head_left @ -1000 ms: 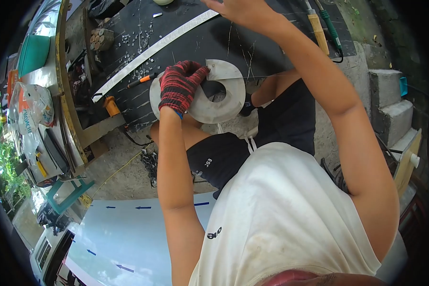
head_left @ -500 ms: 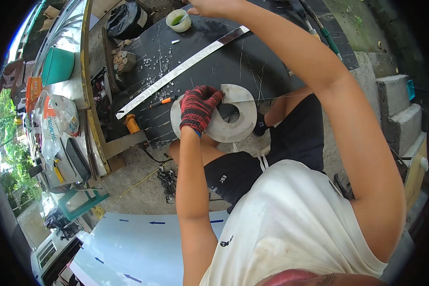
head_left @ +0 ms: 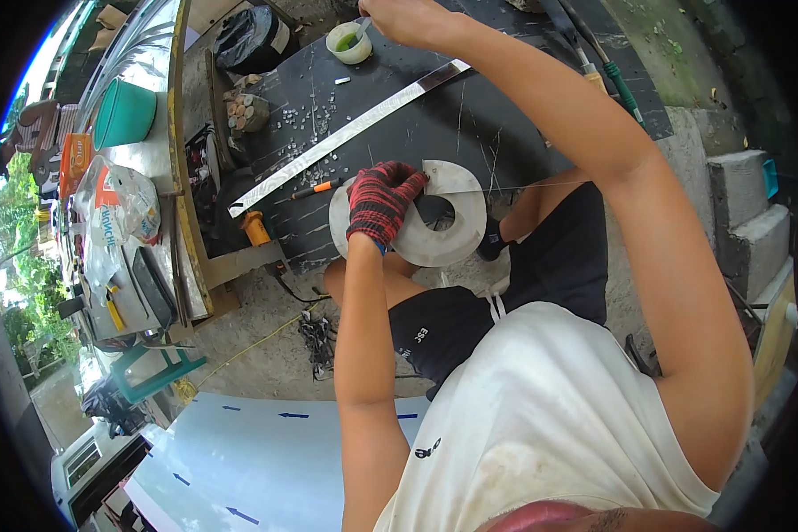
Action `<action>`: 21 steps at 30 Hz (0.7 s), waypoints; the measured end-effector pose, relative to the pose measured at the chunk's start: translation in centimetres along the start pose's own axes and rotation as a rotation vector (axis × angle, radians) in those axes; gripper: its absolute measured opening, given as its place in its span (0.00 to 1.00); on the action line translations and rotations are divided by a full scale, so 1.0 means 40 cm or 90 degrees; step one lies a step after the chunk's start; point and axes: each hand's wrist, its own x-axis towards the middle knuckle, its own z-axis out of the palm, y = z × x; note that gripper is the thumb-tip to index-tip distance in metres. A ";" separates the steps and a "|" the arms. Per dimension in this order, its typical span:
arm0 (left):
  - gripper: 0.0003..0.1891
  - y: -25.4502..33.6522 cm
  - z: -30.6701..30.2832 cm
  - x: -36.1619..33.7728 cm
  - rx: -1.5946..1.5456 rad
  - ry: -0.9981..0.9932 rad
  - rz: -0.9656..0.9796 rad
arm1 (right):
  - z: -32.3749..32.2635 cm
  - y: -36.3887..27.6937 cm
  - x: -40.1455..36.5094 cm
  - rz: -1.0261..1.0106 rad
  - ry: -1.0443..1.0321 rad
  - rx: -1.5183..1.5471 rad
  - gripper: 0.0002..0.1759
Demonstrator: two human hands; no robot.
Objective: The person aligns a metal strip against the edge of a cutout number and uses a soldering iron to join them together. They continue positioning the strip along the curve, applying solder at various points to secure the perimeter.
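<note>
My left hand (head_left: 381, 202), in a red and black knit glove, has its fingers closed at a flat grey piece (head_left: 465, 217) with rounded edges and a round hole. The fingertips are at its upper edge, and the glove hides part of it. A thin light line (head_left: 541, 187) runs from the piece toward my right knee. At the top, my bare right hand (head_left: 408, 18) pinches a thin grey stick-like tool (head_left: 361, 32), its tip at a small white cup (head_left: 349, 44) of green liquid. The tool's exact kind cannot be made out.
A long shiny metal strip (head_left: 346, 133) crosses the black marbled tabletop (head_left: 417, 129), with small silvery bits (head_left: 306, 124) beside it. An orange-and-black pen-like tool (head_left: 316, 189) lies nearby. Long-handled tools (head_left: 625, 89) rest at the right. Left, a bench holds a green container (head_left: 126, 113).
My right hand's tool has come to the cup of green liquid. The left hand keeps its place at the grey piece. The whole view has shifted slightly.
</note>
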 end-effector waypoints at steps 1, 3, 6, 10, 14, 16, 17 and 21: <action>0.14 -0.003 0.002 0.000 0.000 0.000 -0.001 | -0.013 0.000 -0.011 0.000 -0.001 0.001 0.08; 0.14 -0.006 0.004 0.001 0.012 0.015 0.020 | -0.044 0.003 -0.033 -0.077 0.062 -0.001 0.08; 0.14 -0.002 0.001 0.002 0.001 0.001 0.008 | -0.090 -0.002 -0.044 0.000 -0.033 0.018 0.08; 0.14 0.011 -0.001 -0.004 -0.006 0.008 0.000 | -0.139 -0.008 -0.078 0.028 -0.006 0.036 0.09; 0.14 0.015 -0.006 -0.003 0.022 0.014 0.002 | -0.233 -0.043 -0.148 0.072 0.007 0.101 0.13; 0.14 0.009 0.000 -0.004 0.030 0.011 0.002 | -0.279 -0.073 -0.203 0.115 -0.022 0.140 0.13; 0.14 0.008 -0.001 0.000 0.002 0.006 -0.011 | -0.300 -0.089 -0.238 0.131 -0.048 0.134 0.12; 0.15 0.023 -0.009 -0.005 -0.023 -0.009 -0.028 | -0.328 -0.159 -0.392 0.122 -0.046 0.137 0.11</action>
